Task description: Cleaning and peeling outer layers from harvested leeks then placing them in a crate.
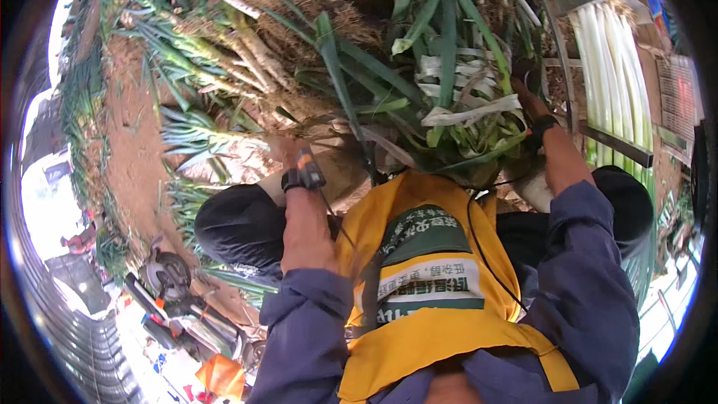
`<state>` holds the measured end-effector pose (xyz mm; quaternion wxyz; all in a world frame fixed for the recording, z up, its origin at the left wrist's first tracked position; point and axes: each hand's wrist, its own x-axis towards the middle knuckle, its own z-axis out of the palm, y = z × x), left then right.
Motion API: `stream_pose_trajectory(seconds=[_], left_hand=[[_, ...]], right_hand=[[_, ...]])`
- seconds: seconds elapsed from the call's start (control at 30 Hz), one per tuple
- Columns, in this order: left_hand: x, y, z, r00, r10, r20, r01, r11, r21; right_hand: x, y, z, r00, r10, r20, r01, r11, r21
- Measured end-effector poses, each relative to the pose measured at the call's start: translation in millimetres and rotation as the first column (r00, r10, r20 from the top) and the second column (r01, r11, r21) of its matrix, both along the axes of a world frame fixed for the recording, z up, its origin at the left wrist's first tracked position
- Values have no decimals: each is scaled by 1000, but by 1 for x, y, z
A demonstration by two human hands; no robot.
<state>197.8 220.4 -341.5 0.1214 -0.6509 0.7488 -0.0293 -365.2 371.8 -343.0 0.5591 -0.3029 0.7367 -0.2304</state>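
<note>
My left hand (pixel 287 150) is blurred in front of my left knee, beside the root ends of a heap of untrimmed leeks or large green onions (pixel 247 59). Its fingers are hard to make out, and I cannot tell what they hold. A dark device with an orange part (pixel 308 168) is strapped at that wrist. In shadow, my right hand (pixel 526 100) is at the right edge of a pile of peeled green and white leaves (pixel 477 106) between my legs. Its fingers are mostly hidden, so its hold is unclear. Long green leaves (pixel 336 73) cross the pile.
Cleaned white-stemmed stalks (pixel 611 67) lie side by side on a metal-framed rack (pixel 617 145) at right. More green onions line the bare earth floor (pixel 132 151) at left. A motor scooter or motorcycle (pixel 185 303) stands at lower left. A thin cord (pixel 485 258) hangs over my yellow apron (pixel 437 342).
</note>
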Motion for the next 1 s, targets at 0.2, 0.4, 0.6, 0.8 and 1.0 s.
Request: stream_pose_trajectory(seconds=[0.2, 0.4, 0.6, 0.8, 1.0], left_hand=[[-136, 53, 8, 438, 517, -736, -48, 831, 555], [-163, 68, 35, 300, 539, -787, 401, 677, 617], [-213, 65, 28, -3, 953, -304, 216, 297, 930], [-123, 59, -93, 388, 707, -591, 380, 461, 802], [-148, 67, -83, 294, 556, -777, 430, 649, 627]], right_hand=[[-16, 20, -15, 893, 335, -301, -360, 932, -31], [-12, 25, -4, 638, 561, -527, -655, 756, 12], [-15, 44, -4, 723, 554, -414, -543, 825, 156], [62, -10, 50, 920, -74, 386, 121, 988, -99], [88, -13, 39, 914, -26, 404, 66, 994, -86]])
